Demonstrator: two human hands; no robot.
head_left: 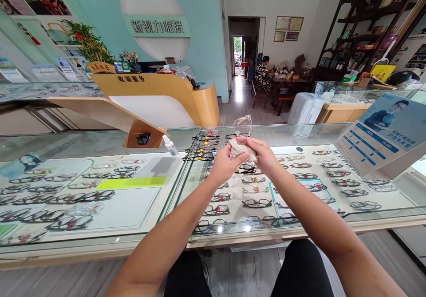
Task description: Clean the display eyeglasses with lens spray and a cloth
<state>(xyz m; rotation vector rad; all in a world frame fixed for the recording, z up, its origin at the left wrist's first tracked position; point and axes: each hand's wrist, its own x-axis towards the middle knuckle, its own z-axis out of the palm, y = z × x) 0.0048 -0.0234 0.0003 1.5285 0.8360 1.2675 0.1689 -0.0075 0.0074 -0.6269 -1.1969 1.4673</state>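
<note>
forearms (181, 212) nearest me, over the glass counter (276, 132); spray bottle (170, 146) off left, left hand (228, 166) closed on the pale cloth (237, 149), clear glasses (250, 124) raised between hands, right hand (264, 155) pinching cloth too. i'd judge light, even pressure best, rim supported, temples unstrained.

The clear-framed glasses (242, 126) were raised above the glass counter (276, 131), with 1 rounded rim showing upright on the far side of a cloth (238, 148). The rest of the frame was mostly hidden. The cloth, pale off-white with small dark and reddish marks, was bunched and folded against the near part of the glasses, also off the counter.
</note>
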